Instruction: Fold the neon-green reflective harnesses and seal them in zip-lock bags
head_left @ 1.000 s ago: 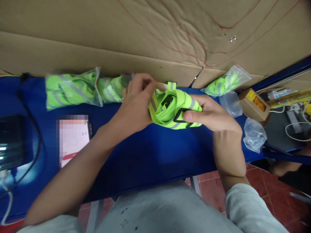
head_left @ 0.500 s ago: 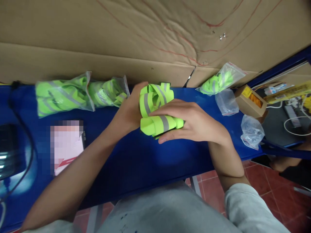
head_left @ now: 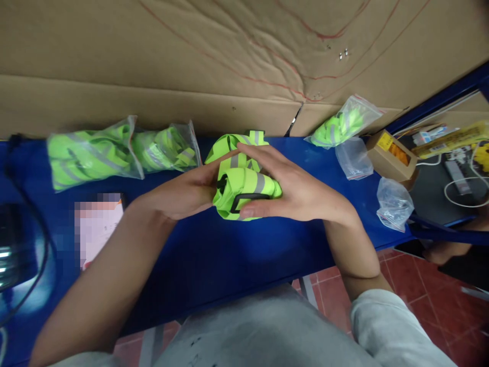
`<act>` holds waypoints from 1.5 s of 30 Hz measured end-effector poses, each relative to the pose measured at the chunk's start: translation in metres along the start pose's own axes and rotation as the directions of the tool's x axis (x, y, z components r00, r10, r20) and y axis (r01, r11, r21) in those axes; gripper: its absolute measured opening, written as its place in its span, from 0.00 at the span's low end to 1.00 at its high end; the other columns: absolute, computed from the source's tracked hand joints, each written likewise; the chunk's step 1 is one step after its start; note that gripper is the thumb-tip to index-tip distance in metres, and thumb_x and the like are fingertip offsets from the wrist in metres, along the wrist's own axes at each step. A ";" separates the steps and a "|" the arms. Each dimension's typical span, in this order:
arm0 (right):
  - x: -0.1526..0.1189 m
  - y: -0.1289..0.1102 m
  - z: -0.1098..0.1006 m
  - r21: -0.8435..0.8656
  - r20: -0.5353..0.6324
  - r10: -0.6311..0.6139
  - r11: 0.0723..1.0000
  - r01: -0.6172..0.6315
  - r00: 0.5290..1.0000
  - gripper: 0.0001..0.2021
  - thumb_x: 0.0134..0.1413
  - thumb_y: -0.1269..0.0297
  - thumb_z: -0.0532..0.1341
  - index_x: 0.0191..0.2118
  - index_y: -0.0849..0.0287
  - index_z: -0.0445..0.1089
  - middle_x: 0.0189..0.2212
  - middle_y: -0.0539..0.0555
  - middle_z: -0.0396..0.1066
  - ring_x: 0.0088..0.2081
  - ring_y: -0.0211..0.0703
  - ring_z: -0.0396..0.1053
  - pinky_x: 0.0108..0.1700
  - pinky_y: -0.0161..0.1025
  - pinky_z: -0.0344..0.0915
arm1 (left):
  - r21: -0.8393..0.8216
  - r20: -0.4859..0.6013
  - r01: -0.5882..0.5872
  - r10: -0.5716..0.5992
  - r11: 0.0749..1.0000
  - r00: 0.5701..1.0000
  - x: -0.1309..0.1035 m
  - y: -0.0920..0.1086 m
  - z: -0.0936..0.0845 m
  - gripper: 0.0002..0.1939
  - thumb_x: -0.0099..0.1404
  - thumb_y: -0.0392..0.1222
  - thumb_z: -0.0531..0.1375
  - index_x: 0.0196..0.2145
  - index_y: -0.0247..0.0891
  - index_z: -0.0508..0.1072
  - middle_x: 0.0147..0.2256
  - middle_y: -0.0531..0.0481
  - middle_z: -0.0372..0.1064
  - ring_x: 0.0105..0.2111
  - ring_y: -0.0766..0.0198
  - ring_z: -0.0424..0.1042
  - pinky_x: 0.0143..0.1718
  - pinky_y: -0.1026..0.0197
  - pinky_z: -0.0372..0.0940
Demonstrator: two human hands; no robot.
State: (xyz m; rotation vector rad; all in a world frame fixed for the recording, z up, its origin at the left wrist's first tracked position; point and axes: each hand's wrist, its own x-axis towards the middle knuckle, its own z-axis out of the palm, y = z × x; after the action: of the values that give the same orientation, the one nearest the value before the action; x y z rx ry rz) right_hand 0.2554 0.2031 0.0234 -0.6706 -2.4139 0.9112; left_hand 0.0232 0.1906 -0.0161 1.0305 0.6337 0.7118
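Between my two hands, above the blue table, is a folded bundle of neon yellow reflective straps (head_left: 248,181) with grey bands and a black buckle on its near side. My right hand (head_left: 294,186) is wrapped round the bundle from the right, its thumb near the buckle and its fingers over the top. My left hand (head_left: 191,188) presses on the bundle's left side; its fingers reach behind the folds and are partly hidden. A looser loop of the same strap shows beyond the hands, with a small black-edged end at the back.
Clear bags of neon straps lie at the back left (head_left: 91,155) and back right (head_left: 338,127). To the right are empty plastic bags (head_left: 393,201) and a cardboard box (head_left: 391,155). A pink and white item (head_left: 97,229) and black cable (head_left: 30,204) lie left. Another person's hand (head_left: 449,250) shows far right.
My left hand has come down and nearer, now flat against the bundle's left side. The rolled part has turned, so the black buckle faces me. My right hand keeps its hold.
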 end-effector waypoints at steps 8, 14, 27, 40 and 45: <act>-0.010 -0.007 0.029 0.153 -0.134 0.183 0.975 -0.162 0.974 0.29 0.57 0.43 0.71 0.55 0.57 0.68 0.51 0.55 0.77 0.48 0.45 0.76 0.53 0.41 0.71 | -0.093 -0.349 0.080 -0.108 0.992 0.931 0.008 -0.008 -0.002 0.44 0.48 0.37 0.72 0.63 0.50 0.70 0.52 0.47 0.80 0.47 0.47 0.83 0.44 0.52 0.79; -0.038 0.024 0.082 0.225 -0.471 0.307 0.948 -0.224 0.827 0.29 0.57 0.43 0.71 0.54 0.56 0.64 0.48 0.54 0.77 0.47 0.44 0.76 0.48 0.38 0.70 | -0.256 -0.481 -0.064 -0.070 0.964 0.874 0.027 -0.040 0.027 0.16 0.65 0.53 0.60 0.42 0.39 0.75 0.47 0.39 0.81 0.57 0.44 0.77 0.58 0.41 0.74; -0.041 0.018 0.134 0.335 -0.563 0.515 0.857 -0.391 0.646 0.27 0.75 0.42 0.39 0.55 0.57 0.64 0.56 0.63 0.66 0.59 0.49 0.65 0.63 0.52 0.65 | 0.037 -0.562 -0.168 0.159 0.985 0.812 -0.001 -0.104 0.062 0.39 0.49 0.44 0.80 0.57 0.40 0.74 0.56 0.42 0.78 0.56 0.49 0.77 0.60 0.51 0.72; -0.196 0.106 -0.098 -0.438 -0.671 0.326 0.550 -0.711 0.666 0.10 0.60 0.71 0.63 0.44 0.59 0.81 0.52 0.69 0.78 0.57 0.59 0.72 0.61 0.54 0.57 | -0.075 -0.427 0.126 -0.146 0.989 0.893 -0.057 -0.090 0.043 0.35 0.44 0.44 0.81 0.49 0.41 0.77 0.41 0.46 0.82 0.38 0.51 0.81 0.39 0.53 0.77; -0.182 0.088 -0.060 -0.505 -0.597 0.342 0.543 -0.671 0.726 0.11 0.66 0.61 0.65 0.46 0.62 0.81 0.40 0.64 0.82 0.43 0.55 0.78 0.50 0.48 0.69 | -0.092 -0.086 0.277 -0.284 0.957 0.955 -0.059 -0.088 0.071 0.27 0.50 0.45 0.79 0.46 0.44 0.76 0.34 0.51 0.80 0.29 0.58 0.77 0.31 0.56 0.73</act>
State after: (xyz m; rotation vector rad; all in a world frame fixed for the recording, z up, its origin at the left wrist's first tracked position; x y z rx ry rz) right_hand 0.4537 0.1828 -0.0441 -1.7607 -2.0868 -0.0844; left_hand 0.0604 0.0774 -0.0620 0.8152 0.8135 0.5347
